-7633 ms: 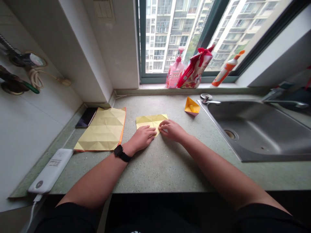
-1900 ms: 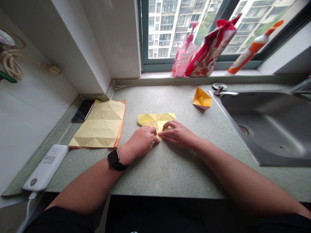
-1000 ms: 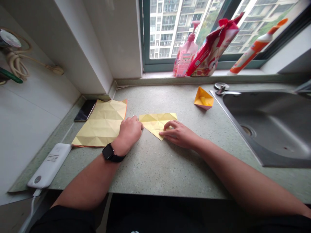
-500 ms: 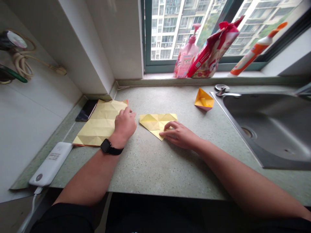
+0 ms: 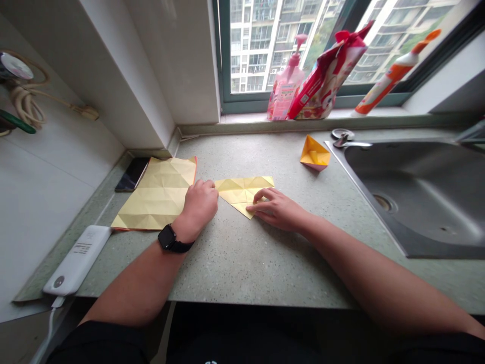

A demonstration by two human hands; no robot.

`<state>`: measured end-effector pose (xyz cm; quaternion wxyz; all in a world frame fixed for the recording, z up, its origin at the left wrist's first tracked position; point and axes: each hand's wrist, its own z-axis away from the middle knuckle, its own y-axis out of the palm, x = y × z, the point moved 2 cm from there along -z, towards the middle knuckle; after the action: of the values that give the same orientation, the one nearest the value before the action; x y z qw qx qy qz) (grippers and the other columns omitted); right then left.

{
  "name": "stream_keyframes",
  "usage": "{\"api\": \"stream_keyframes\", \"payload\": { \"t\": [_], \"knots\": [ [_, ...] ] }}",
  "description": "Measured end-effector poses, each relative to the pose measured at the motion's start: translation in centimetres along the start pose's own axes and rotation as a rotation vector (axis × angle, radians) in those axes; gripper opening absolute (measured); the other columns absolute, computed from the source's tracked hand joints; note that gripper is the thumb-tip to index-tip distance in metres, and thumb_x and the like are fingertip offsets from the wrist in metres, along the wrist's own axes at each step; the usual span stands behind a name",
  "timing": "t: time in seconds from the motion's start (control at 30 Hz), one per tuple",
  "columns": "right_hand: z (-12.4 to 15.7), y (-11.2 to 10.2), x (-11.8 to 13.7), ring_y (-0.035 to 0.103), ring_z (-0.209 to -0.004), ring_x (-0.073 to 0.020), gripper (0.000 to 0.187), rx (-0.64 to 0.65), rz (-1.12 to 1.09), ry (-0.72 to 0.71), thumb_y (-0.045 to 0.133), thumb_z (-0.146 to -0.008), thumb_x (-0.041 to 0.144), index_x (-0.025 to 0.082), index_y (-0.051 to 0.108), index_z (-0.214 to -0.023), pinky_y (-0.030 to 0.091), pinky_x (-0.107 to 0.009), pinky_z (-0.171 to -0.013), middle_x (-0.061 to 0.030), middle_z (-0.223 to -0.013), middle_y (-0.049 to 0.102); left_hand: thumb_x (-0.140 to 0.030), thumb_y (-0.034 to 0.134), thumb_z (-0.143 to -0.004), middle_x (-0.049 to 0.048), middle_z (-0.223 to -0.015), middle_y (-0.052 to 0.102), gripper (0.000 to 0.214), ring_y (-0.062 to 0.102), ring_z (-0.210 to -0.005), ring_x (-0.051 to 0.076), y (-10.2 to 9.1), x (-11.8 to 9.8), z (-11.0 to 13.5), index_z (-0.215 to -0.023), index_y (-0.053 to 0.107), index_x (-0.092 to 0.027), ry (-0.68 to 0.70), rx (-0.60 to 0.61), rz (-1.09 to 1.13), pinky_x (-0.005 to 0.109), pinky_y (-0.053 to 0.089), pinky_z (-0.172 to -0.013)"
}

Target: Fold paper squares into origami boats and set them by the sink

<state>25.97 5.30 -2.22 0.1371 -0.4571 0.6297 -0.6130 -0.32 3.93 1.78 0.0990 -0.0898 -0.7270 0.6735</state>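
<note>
A partly folded sheet of yellow paper (image 5: 239, 189) lies on the counter in front of me, creased, with a point toward me. My left hand (image 5: 201, 202), a black watch on its wrist, has its fingers closed at the paper's left corner and covers that tip. On the right side of the paper rests my right hand (image 5: 275, 208), its fingers bent and pressed together on the lower right edge. Under and beside my left wrist is a larger creased yellow sheet (image 5: 159, 194) with orange edges showing. A folded orange paper piece (image 5: 315, 153) stands at the back right.
A black phone (image 5: 131, 174) and a white power bank (image 5: 78, 260) with a cable lie at the left. The steel sink (image 5: 417, 202) takes up the right. On the window sill stand a pink pump bottle (image 5: 286, 91), a red bag (image 5: 328, 76) and an orange-white bottle (image 5: 386, 81).
My left hand has moved right and down from over the larger sheet to the folded paper's left corner, its fingers now closed. My right hand stays on the paper. The view has shifted slightly.
</note>
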Motion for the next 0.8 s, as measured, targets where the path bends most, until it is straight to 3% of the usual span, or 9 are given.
{"api": "stream_keyframes", "payload": {
  "t": [0.33,0.53,0.8],
  "knots": [
    [0.0,-0.1,0.1,0.068,-0.107,-0.0275,0.023,-0.009,0.012,-0.001,0.069,-0.105,0.029,0.038,0.084,-0.119,0.059,-0.047,-0.098,-0.0088,-0.117,0.073,-0.006,0.049,-0.101,0.0149,-0.125,0.073,0.038,0.061,-0.112,0.032,-0.2,-0.2,0.1,-0.108,0.085,-0.017,-0.041,0.011,0.026,0.046,0.050,-0.091],
    [-0.1,-0.1,0.0,0.068,-0.106,-0.0276,0.022,-0.013,0.007,0.005,0.070,-0.105,0.030,0.038,0.084,-0.119,0.058,-0.046,-0.098,-0.0088,-0.117,0.073,-0.006,0.050,-0.098,0.0158,-0.118,0.074,0.037,0.060,-0.108,0.032,0.1,-0.5,0.2,-0.100,0.084,-0.017,-0.020,0.047,0.010,0.044,0.050,-0.089],
    [0.0,0.1,0.0,0.068,-0.106,-0.0276,0.024,-0.008,0.023,0.000,0.066,-0.106,0.030,0.037,0.084,-0.120,0.059,-0.047,-0.098,-0.0096,-0.118,0.074,-0.005,0.050,-0.097,0.0168,-0.111,0.072,0.034,0.059,-0.105,0.030,-0.1,-2.5,0.7,-0.095,0.083,-0.013,0.193,0.119,0.043,0.043,0.051,-0.090]
  ]
}}
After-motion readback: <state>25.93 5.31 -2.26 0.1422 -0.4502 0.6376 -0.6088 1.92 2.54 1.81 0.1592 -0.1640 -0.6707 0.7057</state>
